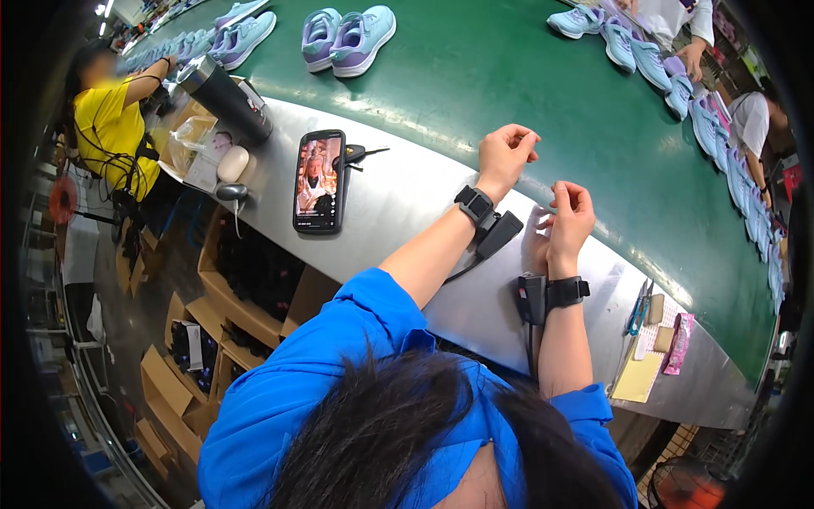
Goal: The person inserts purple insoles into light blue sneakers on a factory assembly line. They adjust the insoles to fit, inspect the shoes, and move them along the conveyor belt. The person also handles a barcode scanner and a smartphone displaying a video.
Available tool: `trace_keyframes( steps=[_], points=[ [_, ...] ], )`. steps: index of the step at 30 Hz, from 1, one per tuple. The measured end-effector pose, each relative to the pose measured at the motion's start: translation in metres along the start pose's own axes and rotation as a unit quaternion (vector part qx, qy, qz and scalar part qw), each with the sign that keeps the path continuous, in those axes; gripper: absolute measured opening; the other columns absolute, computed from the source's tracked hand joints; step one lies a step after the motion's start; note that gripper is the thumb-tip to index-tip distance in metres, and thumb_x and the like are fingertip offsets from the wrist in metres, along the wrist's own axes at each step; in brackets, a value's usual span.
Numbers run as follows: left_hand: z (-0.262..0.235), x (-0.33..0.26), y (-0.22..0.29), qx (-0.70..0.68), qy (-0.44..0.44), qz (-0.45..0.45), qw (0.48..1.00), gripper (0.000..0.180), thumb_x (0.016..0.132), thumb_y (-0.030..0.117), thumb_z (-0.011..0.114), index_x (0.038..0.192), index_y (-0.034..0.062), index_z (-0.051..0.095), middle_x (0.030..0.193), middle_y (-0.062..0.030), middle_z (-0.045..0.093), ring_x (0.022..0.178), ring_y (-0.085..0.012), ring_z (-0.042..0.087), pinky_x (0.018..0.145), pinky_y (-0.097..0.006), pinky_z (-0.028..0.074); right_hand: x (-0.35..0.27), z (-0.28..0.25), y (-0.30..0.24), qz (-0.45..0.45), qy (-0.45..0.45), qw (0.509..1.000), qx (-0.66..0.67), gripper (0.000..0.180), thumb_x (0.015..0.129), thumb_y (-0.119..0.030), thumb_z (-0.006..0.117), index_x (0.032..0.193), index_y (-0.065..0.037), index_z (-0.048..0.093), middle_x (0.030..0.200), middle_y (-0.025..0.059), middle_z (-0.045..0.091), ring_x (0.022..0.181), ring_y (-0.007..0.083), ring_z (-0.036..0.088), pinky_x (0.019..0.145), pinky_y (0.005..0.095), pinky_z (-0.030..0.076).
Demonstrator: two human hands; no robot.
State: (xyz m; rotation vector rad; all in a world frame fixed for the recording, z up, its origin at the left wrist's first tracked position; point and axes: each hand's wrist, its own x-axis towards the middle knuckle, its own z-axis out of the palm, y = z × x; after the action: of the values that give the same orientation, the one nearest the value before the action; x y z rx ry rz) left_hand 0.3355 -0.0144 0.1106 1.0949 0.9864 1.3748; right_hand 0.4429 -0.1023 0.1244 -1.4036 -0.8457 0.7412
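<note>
My left hand hovers at the far edge of the metal worktop, beside the green conveyor belt. Its fingers curl inward toward the thumb, and no object shows in them. Nearer and to the right, my right hand is raised over the metal with its fingers loosely curled. Nothing shows in that hand either. Both wrists carry black straps with small black boxes and cables. A phone with a lit screen lies left of my left forearm, next to a dark key-like item.
A pair of light-blue sneakers stands on the belt, with rows of similar shoes at both sides. A dark tumbler and a white case are at left. Blue-handled snips lie at right. People work nearby; cardboard boxes sit lower left.
</note>
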Motion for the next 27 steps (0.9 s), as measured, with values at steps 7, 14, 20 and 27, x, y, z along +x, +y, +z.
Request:
trace_keyframes(
  steps=[7, 14, 20, 27],
  points=[
    [0.0, -0.004, 0.005, 0.034, 0.021, 0.007, 0.999, 0.015, 0.089, 0.015, 0.062, 0.086, 0.0022, 0.068, 0.061, -0.0046, 0.066, 0.056, -0.0083, 0.061, 0.052, -0.023, 0.045, -0.001, 0.001, -0.002, -0.001, 0.0, 1.0, 0.0, 0.016, 0.089, -0.017, 0.064, 0.09, -0.001, 0.062, 0.075, 0.0018, 0.06, 0.06, 0.0056, 0.052, 0.04, 0.0202, 0.042],
    [-0.002, -0.003, 0.004, -0.045, 0.038, 0.0, 0.998, 0.015, 0.09, 0.016, 0.059, 0.089, 0.0017, 0.064, 0.056, -0.0059, 0.063, 0.047, -0.0107, 0.058, 0.046, -0.026, 0.045, -0.003, 0.001, 0.001, -0.006, -0.014, 1.0, 0.004, 0.016, 0.089, -0.017, 0.064, 0.09, -0.001, 0.063, 0.073, 0.0017, 0.06, 0.058, 0.0053, 0.052, 0.042, 0.0196, 0.041],
    [-0.007, -0.007, 0.023, -0.185, 0.071, -0.137, 0.971, 0.015, 0.092, 0.016, 0.054, 0.097, 0.0035, 0.06, 0.055, -0.0053, 0.057, 0.048, -0.0133, 0.053, 0.05, -0.026, 0.041, -0.005, 0.0, -0.002, -0.008, -0.019, 1.0, -0.006, 0.016, 0.089, -0.017, 0.064, 0.09, -0.001, 0.063, 0.071, 0.001, 0.058, 0.055, 0.005, 0.05, 0.041, 0.0197, 0.04],
    [-0.002, -0.06, 0.03, -0.194, -0.032, -0.123, 0.973, 0.014, 0.09, 0.015, 0.056, 0.09, 0.0019, 0.06, 0.056, -0.005, 0.057, 0.046, -0.011, 0.053, 0.048, -0.025, 0.041, -0.004, 0.001, 0.0, 0.008, -0.034, 0.999, 0.004, 0.016, 0.089, -0.017, 0.064, 0.089, -0.001, 0.063, 0.071, 0.0007, 0.059, 0.056, 0.0053, 0.052, 0.04, 0.0199, 0.04]
  ],
)
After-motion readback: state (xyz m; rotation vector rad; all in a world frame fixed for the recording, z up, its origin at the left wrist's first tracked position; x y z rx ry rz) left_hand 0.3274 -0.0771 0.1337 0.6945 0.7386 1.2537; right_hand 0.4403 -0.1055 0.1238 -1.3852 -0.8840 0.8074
